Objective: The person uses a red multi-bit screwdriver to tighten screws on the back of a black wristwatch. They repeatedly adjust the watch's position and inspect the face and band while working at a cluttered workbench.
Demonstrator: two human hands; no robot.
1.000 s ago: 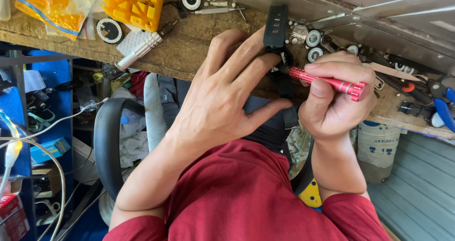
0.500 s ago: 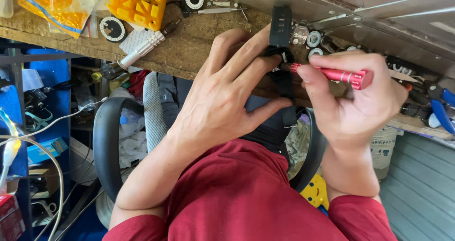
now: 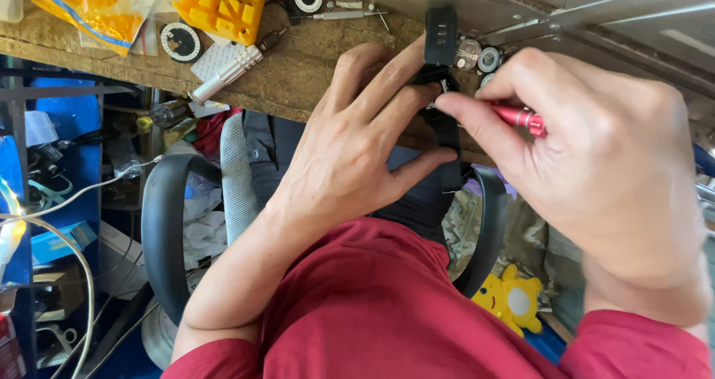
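- At the front edge of a worn wooden bench, the person's left hand presses a black watch strap down, fingers spread flat across it and the grip clamped on the band.
- The strap lies across the bench's lip; its upper end rests on the wood and its lower length hangs past the edge, over the lap.
- The right hand closes its grip on a red screwdriver, thumb and forefinger pinching near the tip, which meets the strap just beside the left fingertips.
- Small round watch parts crowd the bench touching distance from the strap, leaving little free wood on that side.
- To the left, well apart, sit a yellow plastic holder, a silver cylindrical tool lying tilted near the edge, and a yellow packet in a clear bag.
- Open wood shows between the silver tool and the left hand.
- Below the edge, a black chair armrest curves beside the left forearm.
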